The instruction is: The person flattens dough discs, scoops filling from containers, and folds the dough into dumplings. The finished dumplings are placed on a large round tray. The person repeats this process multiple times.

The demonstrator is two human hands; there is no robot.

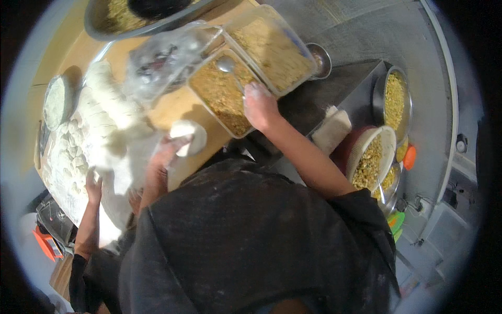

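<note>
My left hand (166, 147) holds a flattened round of white dough (192, 135) over the wooden table. My right hand (261, 105) grips the handle of a metal spoon (226, 64), whose bowl rests over an orange-brown chopped filling (223, 92). That filling lies in a rectangular clear plastic container (213, 114). A second rectangular container (311, 64) with paler filling (270, 47) stands right behind it. Left of my hands, long thick rolls of dough (108, 94) and several small dough pieces (74, 153) lie on the floured tabletop (117, 200).
A co-worker's hand (93, 186) reaches to the dough pieces at left. A clear plastic bag (164, 62) lies behind the dough round. A large metal basin (94, 27) stands at the far edge. To the right are a filling-laden basket (392, 145), a metal bowl (408, 102) and a cloth (333, 129).
</note>
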